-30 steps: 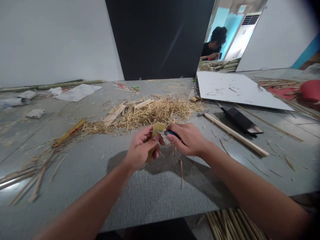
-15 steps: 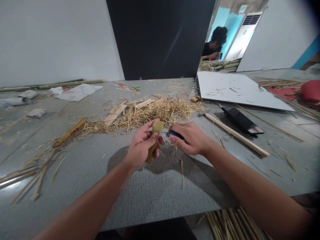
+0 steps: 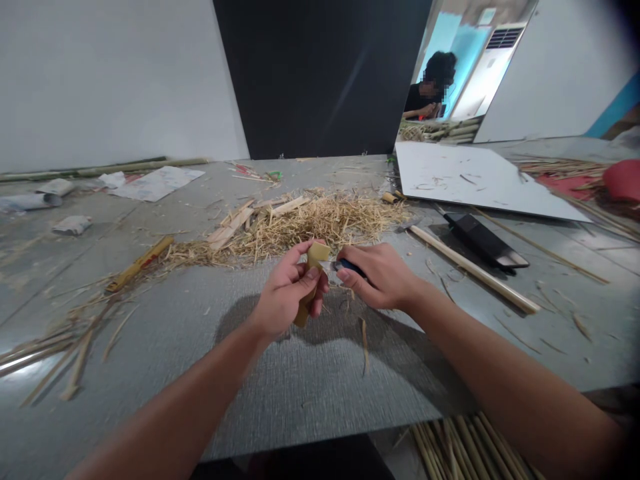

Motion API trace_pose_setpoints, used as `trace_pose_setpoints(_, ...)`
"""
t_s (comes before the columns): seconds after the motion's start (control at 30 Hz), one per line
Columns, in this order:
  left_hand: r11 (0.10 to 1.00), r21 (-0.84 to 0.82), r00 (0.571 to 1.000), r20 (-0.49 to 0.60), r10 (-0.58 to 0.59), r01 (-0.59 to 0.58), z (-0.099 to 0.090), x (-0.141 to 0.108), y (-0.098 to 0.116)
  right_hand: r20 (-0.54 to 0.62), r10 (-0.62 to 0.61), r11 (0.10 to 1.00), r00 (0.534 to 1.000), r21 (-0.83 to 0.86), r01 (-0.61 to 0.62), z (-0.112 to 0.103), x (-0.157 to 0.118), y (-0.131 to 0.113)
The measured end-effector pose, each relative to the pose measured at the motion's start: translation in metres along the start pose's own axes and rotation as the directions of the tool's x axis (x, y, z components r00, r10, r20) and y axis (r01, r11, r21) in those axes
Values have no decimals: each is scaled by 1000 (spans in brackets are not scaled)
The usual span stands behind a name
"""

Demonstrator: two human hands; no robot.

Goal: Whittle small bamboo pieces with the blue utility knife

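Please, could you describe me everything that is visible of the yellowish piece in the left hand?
The yellowish piece is short, narrow and smooth-looking, perhaps bamboo. Its upper end looks flat and paler; the lower part is darker olive-yellow. It is held tilted above the grey table, the top leaning to the right. The left hand grips it, thumb across its middle, hiding part of it. A blue-handled tool is close at its right; whether they touch is unclear.

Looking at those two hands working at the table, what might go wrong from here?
A slip seems the main risk: the right hand holds a blue-handled knife pointing toward the left hand, so it might nick a finger. If dropped, the yellowish piece in the left hand might be hard to spot among the similarly coloured shavings.
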State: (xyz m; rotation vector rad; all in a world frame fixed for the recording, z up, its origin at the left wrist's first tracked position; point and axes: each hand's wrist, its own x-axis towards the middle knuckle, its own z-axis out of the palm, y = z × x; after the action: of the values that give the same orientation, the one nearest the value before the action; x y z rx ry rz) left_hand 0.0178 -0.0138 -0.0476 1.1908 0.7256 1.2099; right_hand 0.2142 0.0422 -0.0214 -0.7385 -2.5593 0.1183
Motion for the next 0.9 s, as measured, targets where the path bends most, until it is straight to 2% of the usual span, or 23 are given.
trace_pose_setpoints(0.7, 999, 4, 998, 25, -52, 52, 1, -2, 3, 2, -12, 1000, 1000, 10, 12, -1, -1, -2)
trace_pose_setpoints(0.9, 985, 166, 998, -10, -55, 56, 7, -7, 11, -13, -27, 999, 1000, 19, 28, 2, 0, -3)
